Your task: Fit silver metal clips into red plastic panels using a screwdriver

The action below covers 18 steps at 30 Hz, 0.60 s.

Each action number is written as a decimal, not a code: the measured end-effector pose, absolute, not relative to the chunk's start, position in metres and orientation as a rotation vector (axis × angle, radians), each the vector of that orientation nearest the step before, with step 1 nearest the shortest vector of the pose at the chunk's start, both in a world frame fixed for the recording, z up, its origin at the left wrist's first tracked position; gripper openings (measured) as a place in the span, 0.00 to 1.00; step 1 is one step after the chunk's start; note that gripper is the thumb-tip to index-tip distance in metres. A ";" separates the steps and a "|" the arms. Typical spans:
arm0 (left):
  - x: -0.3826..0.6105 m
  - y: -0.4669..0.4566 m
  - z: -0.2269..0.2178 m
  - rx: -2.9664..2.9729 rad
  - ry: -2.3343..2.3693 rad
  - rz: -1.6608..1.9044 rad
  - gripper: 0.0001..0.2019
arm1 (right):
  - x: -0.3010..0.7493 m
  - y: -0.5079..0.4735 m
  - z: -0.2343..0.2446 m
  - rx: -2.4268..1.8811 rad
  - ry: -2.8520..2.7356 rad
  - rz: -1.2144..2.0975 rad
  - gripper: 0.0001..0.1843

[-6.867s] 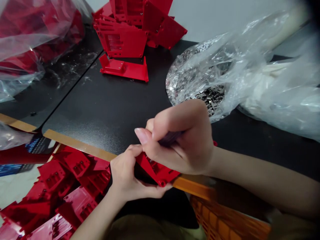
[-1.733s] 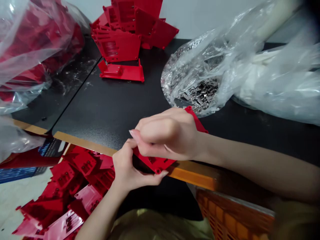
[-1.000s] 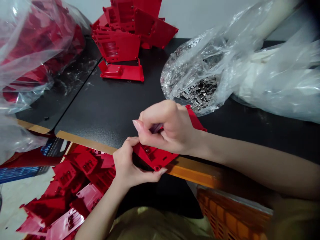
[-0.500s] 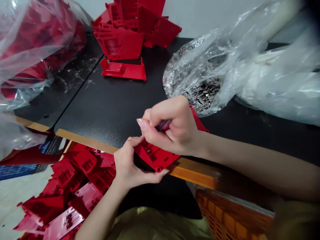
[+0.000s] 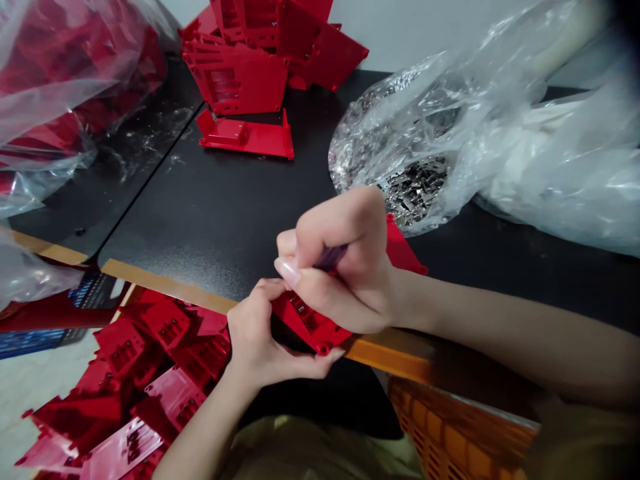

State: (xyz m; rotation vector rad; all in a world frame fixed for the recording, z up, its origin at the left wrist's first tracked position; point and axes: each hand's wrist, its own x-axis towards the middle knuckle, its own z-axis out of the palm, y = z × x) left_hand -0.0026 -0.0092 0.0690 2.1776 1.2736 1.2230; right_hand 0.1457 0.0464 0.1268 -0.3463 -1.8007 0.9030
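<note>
Here's my left grip (image 5: 255, 343), thumb and forefinger spanning the red panel (image 5: 327, 333), clasping it by its edges at the near rim of the dark surface (image 5: 200, 213)! And my right grip (image 5: 345, 267) is curled tight right over that panel, fingers wrapped around a dark purple object (image 5: 332, 257), mostly hidden. Just beyond, to the right, metal pieces (image 5: 417, 190) glint inside a clear bag (image 5: 485, 127). Far side, a stack of red panels (image 5: 253, 77), with one lone red part (image 5: 260, 138) just in front. Near left, a red heap (image 5: 160, 373) sits below the surface's edge!
</note>
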 end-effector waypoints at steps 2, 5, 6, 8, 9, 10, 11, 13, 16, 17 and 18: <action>-0.003 -0.009 0.068 2.182 1.267 1.229 0.34 | 0.146 0.046 0.127 -0.355 -1.809 0.887 0.16; -0.004 -0.010 0.067 2.151 1.259 1.172 0.31 | 0.148 0.042 0.132 -0.415 -1.925 0.861 0.11; -0.004 -0.011 0.066 2.130 1.259 1.137 0.29 | 0.148 0.041 0.135 -0.446 -1.990 0.852 0.08; -0.005 -0.011 0.065 2.093 1.270 1.087 0.27 | 0.149 0.040 0.140 -0.484 -2.075 0.848 0.07; -0.005 -0.011 0.065 2.090 1.277 1.088 0.27 | 0.149 0.040 0.142 -0.474 -2.082 0.863 0.08; -0.004 -0.011 0.065 2.098 1.286 1.107 0.29 | 0.149 0.040 0.144 -0.454 -2.060 0.880 0.09; -0.004 -0.011 0.066 2.116 1.297 1.131 0.31 | 0.148 0.040 0.145 -0.429 -2.022 0.893 0.10; -0.004 -0.011 0.067 2.159 1.309 1.168 0.33 | 0.146 0.041 0.143 -0.394 -1.960 0.902 0.12; -0.003 -0.011 0.069 2.180 1.304 1.195 0.33 | 0.145 0.044 0.136 -0.382 -1.931 0.873 0.11; -0.002 -0.010 0.069 2.176 1.298 1.204 0.32 | 0.145 0.045 0.133 -0.388 -1.922 0.855 0.10; -0.002 -0.010 0.070 2.171 1.296 1.215 0.32 | 0.145 0.046 0.131 -0.400 -1.903 0.835 0.09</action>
